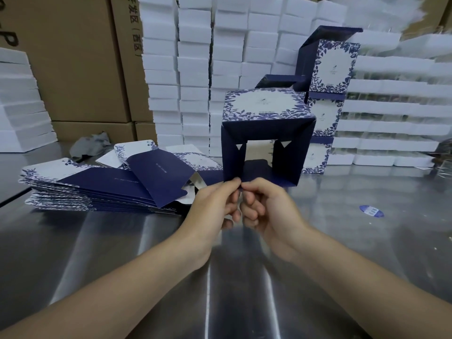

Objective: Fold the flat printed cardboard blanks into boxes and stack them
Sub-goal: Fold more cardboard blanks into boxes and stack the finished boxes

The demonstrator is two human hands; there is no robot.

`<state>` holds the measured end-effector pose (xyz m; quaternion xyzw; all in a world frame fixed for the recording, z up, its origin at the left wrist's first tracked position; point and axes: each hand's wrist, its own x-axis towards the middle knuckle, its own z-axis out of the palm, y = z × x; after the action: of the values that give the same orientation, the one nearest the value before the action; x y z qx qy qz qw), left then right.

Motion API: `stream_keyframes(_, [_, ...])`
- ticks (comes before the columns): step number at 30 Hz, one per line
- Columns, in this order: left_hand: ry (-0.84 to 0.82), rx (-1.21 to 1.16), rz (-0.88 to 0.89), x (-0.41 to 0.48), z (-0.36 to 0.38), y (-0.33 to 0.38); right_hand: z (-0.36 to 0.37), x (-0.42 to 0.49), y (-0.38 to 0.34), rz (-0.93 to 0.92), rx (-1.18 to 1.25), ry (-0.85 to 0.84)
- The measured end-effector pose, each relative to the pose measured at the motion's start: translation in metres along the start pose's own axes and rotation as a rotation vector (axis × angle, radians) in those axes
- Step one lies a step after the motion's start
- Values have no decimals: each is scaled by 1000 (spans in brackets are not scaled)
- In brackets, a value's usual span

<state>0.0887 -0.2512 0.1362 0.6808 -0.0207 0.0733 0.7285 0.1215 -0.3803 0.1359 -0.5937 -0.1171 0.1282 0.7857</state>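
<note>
Half-folded box [267,107] is held open-ended over the bench [117,243], its lower flap edge pinched in the grip of both left hand [215,206] and right hand [271,209]. Flat blanks [97,187] lie just left, finished boxes [332,67] stand behind, and a blue sticker [371,211] lies well right.

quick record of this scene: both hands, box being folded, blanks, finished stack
half-folded box: upright, open end facing camera
left hand: pinches its near lower edge
right hand: pinches the same edge
flat blanks: piled on table, left
finished boxes: stacked behind right, top lid open
</note>
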Motion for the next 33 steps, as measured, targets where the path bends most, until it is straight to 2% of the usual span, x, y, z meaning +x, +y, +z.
stream_keyframes(6, [56,-87,-2,0,2,-5,-4,1,-2,-5,-98,29])
stream_keyframes(11, [104,-137,-47,3,-3,-3,-5,3,0,-45,-60,83])
stream_keyframes(14, [73,-195,-93,2,-3,-3,-4,2,-1,10,-40,-27])
stream_keyframes(17, [57,-125,-64,0,-3,-1,-2,0,-2,52,-91,-137])
stream_keyframes(24, [102,-114,-68,3,-7,0,-5,2,1,-40,-122,72])
stream_keyframes(33, [102,-146,-64,5,-7,2,-4,3,-3,-68,-92,159])
